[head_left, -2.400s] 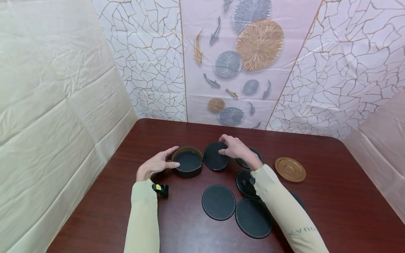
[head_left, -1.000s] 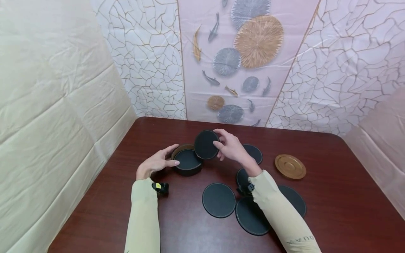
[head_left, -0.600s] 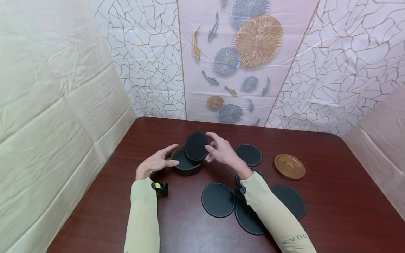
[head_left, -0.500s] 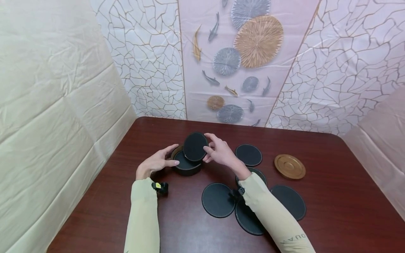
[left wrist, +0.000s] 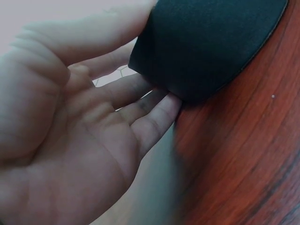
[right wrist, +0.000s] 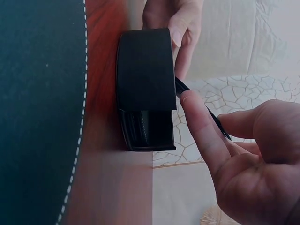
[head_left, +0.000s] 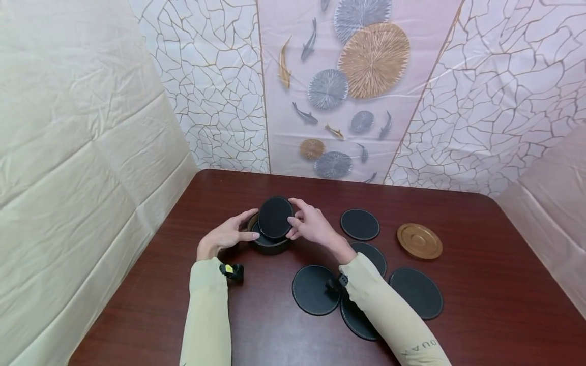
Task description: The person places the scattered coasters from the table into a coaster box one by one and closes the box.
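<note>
Tabletop (head_left: 258, 323) beneath, left hand (head_left: 227, 235) clasps holder (head_left: 270, 248) while right hand (head_left: 312, 222), sleeve (head_left: 396, 317) lettered, pinches disc (head_left: 274, 217).

Six loose coasters (head_left: 275, 217), one holder (head_left: 270, 249), one plate (head_left: 419, 241)

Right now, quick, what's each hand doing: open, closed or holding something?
Left hand: holding the round black holder by its side.
Right hand: pinching a black disc, tilted over the holder.

Blk rd coaster (head_left: 275, 217) tilted over blk rd holder (head_left: 270, 247) (brownish inside, w/ gap in wall), holder upright on desk (head_left: 256, 315).
</note>
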`<action>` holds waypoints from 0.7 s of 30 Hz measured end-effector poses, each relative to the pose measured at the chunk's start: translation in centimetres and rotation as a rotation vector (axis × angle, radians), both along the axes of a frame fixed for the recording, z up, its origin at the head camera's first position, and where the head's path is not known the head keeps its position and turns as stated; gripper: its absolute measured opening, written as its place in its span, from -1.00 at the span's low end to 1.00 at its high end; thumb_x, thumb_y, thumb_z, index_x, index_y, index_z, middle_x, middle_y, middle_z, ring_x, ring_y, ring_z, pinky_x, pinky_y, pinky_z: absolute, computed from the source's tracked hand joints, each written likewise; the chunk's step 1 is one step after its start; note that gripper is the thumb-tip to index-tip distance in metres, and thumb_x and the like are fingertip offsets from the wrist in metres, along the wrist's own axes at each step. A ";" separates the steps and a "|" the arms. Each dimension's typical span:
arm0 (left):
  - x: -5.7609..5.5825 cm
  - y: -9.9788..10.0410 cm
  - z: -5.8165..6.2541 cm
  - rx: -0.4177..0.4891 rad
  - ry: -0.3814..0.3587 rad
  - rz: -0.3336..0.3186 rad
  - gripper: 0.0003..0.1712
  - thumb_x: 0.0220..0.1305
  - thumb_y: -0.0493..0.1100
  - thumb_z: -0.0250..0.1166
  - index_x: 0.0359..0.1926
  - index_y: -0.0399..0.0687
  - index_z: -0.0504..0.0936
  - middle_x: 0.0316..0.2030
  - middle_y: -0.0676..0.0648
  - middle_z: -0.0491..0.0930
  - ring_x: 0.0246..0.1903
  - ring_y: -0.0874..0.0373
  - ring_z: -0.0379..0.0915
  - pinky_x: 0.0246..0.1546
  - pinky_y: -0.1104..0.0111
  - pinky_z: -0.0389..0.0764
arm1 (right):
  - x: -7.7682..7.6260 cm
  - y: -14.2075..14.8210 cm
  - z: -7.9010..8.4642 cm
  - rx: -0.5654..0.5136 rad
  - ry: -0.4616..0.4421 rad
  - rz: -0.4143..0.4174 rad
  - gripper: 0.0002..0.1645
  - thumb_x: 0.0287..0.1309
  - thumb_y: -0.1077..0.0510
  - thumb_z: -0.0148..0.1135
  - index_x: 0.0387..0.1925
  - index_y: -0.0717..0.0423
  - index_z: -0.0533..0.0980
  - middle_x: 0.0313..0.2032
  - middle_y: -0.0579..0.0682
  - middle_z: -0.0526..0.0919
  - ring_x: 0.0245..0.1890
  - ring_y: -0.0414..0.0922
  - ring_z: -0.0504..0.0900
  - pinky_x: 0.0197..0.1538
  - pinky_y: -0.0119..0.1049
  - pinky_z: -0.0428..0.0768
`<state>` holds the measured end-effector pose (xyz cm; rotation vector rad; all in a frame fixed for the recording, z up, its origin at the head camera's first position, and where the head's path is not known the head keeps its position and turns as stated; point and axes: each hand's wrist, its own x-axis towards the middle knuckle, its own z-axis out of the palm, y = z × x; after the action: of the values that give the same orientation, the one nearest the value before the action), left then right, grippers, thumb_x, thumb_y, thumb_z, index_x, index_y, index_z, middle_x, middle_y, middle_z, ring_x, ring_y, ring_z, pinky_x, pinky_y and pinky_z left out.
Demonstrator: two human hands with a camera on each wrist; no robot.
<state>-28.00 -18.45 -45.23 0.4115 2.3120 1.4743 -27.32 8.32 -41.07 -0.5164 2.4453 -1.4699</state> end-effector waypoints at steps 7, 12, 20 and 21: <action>0.1 0.0 0.1 -0.020 -0.002 0.006 -0.07 0.23 -0.11 0.38 0.52 0.15 0.10 0.47 -0.09 0.17 0.47 -0.08 0.06 0.42 -0.01 0.20 | 0.1 -0.4 -0.2 0.025 -0.009 0.011 -0.30 0.37 0.21 0.14 0.46 -0.04 0.16 -0.32 0.10 0.70 -0.45 -0.07 0.76 -0.25 -0.13 0.72; 0.1 0.0 0.2 -0.025 -0.004 0.012 -0.07 0.22 -0.10 0.38 0.52 0.16 0.11 0.45 -0.07 0.22 0.45 -0.06 0.10 0.41 0.00 0.23 | 0.2 -0.7 -0.1 0.078 0.040 0.043 -0.34 0.33 0.21 0.19 0.41 0.03 0.25 -0.35 0.08 0.70 -0.47 -0.08 0.74 -0.31 -0.23 0.72; 0.1 0.1 0.2 -0.006 -0.005 0.004 -0.05 0.22 -0.09 0.38 0.53 0.13 0.09 0.45 -0.08 0.22 0.44 -0.06 0.12 0.40 0.01 0.25 | 0.1 -0.7 0.3 0.226 0.106 0.050 -0.36 0.34 0.13 0.20 0.40 0.05 0.29 -0.19 0.09 0.71 -0.43 -0.07 0.71 -0.37 -0.28 0.68; 0.1 0.1 0.2 -0.009 -0.004 0.003 -0.05 0.22 -0.09 0.38 0.53 0.13 0.08 0.45 -0.08 0.22 0.45 -0.06 0.10 0.40 0.01 0.25 | 0.0 -0.6 0.4 0.250 0.121 0.046 -0.37 0.34 0.11 0.20 0.39 0.04 0.31 -0.15 0.08 0.71 -0.38 -0.07 0.71 -0.36 -0.30 0.68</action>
<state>-27.86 -18.35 -45.01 0.4021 2.3161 1.4647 -27.34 7.70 -40.71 -0.6192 2.6411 -1.1233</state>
